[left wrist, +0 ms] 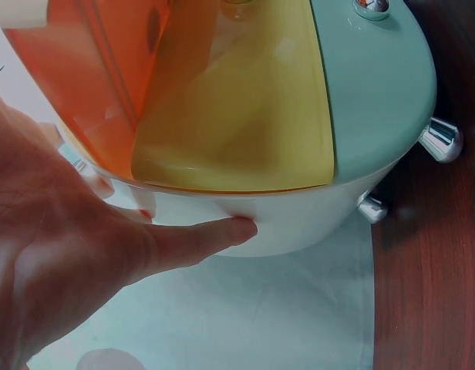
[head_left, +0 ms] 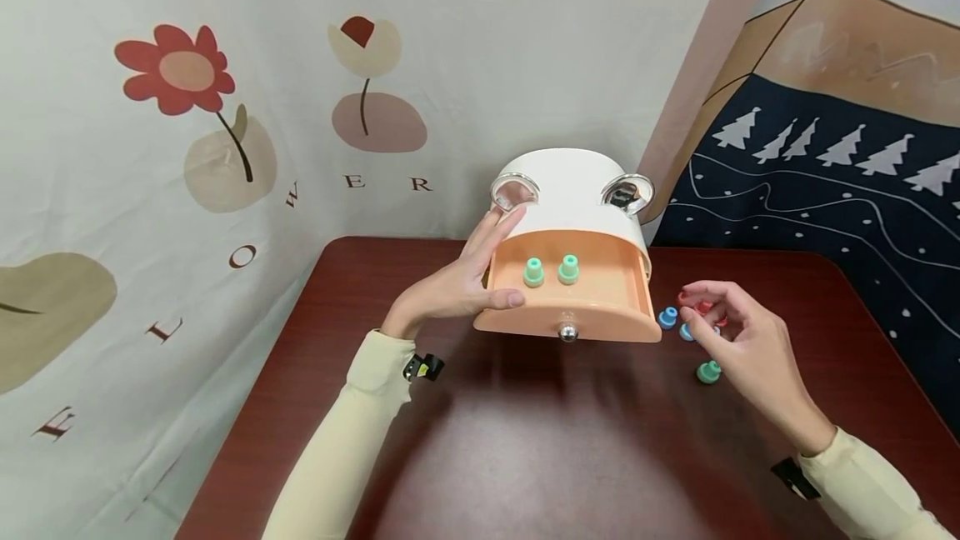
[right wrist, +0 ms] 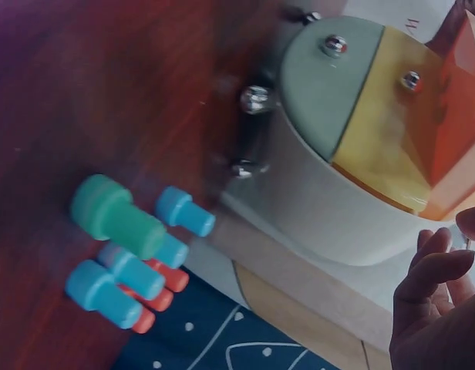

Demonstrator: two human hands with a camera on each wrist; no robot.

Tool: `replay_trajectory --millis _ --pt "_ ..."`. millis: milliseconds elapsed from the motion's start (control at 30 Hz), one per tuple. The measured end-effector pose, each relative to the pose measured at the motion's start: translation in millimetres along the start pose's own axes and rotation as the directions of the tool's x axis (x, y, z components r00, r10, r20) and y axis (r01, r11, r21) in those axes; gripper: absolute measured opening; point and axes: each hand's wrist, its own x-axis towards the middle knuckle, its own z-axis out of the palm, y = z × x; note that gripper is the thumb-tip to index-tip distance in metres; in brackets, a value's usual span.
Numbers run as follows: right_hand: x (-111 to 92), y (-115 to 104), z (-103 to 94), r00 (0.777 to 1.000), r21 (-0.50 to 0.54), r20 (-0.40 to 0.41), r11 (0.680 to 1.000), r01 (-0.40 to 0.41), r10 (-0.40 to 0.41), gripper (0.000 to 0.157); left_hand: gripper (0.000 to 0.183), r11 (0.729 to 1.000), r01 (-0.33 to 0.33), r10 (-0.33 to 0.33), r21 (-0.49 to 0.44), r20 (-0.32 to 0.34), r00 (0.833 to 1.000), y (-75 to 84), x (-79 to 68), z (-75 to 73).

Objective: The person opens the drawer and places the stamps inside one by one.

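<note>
A small white toy cabinet (head_left: 564, 177) with silver ring ears stands at the back of the table. Its orange drawer (head_left: 633, 294) is pulled out and carries two green stepped plugs (head_left: 568, 269). My left hand (head_left: 457, 277) rests against the cabinet's left side, fingers straight, with the thumb by the drawer's left wall. Off to the right, my right hand (head_left: 750, 348) hovers with loosely bent fingers over several blue stepped plugs (head_left: 667, 317), three red ones (right wrist: 172, 277) and a green one (head_left: 707, 372). Nothing shows between its fingers in the right wrist view.
Below the orange drawer, the cabinet has a yellow drawer front (right wrist: 388, 123) and a green drawer front (right wrist: 322, 85), with silver knobs. Silver feet (right wrist: 257, 99) hold it off the dark red table (head_left: 480, 457). A printed curtain (head_left: 300, 65) hangs behind.
</note>
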Motion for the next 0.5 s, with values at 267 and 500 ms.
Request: replay_trajectory --millis 267,500 --pt "-17 15 0.6 0.999 -0.050 0.010 0.998 -0.040 0.040 0.033 0.123 1.000 -0.006 0.007 -0.028 0.007 1.000 0.2 2.8 0.9" --pt "-28 30 4.1 0.999 -0.076 0.002 0.996 -0.045 0.045 0.027 0.122 0.999 -0.002 0.002 -0.047 0.000 1.000 1.1 0.1 1.2"
